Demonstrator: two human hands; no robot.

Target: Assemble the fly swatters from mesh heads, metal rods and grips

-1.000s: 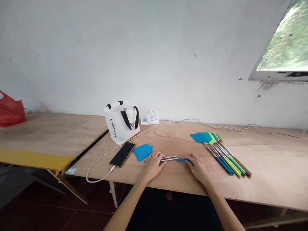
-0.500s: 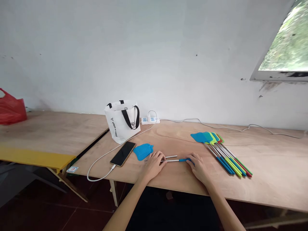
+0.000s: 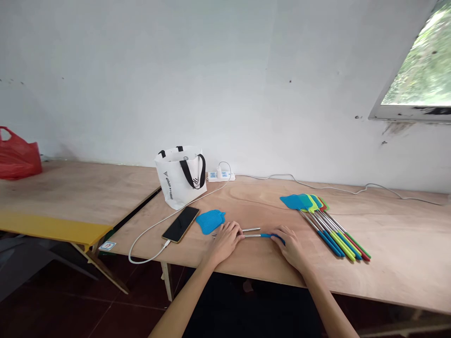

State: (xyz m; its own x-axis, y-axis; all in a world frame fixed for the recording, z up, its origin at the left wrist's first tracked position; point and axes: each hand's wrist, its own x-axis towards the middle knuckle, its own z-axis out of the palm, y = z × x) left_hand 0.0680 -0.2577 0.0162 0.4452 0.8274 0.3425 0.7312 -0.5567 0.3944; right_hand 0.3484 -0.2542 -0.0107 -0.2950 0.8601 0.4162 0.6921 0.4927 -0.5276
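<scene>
My left hand (image 3: 229,237) is closed around a thin metal rod (image 3: 251,235) low over the wooden table. The rod runs right into a blue handle (image 3: 265,235), and my right hand (image 3: 287,241) is wrapped round that handle. A second short metal rod (image 3: 252,229) shows just behind the first, its left part hidden by my left hand. Just beyond my left hand lies a blue fly swatter head (image 3: 210,221), flat on the table. Whether it joins either rod cannot be seen. To the right, several fly swatters (image 3: 326,225) lie in an overlapping row, with blue, green, yellow-green and red handles.
A black phone (image 3: 181,225) on a white charging cable (image 3: 143,232) lies to the left. Behind it stand a white tote bag (image 3: 179,180) and a power strip (image 3: 221,176) by the wall. A red plastic bag (image 3: 19,157) sits on the adjoining table (image 3: 88,188).
My right hand has shifted slightly left together with the blue handle. My left hand stays in about the same place on the rod. The view has moved a little.
</scene>
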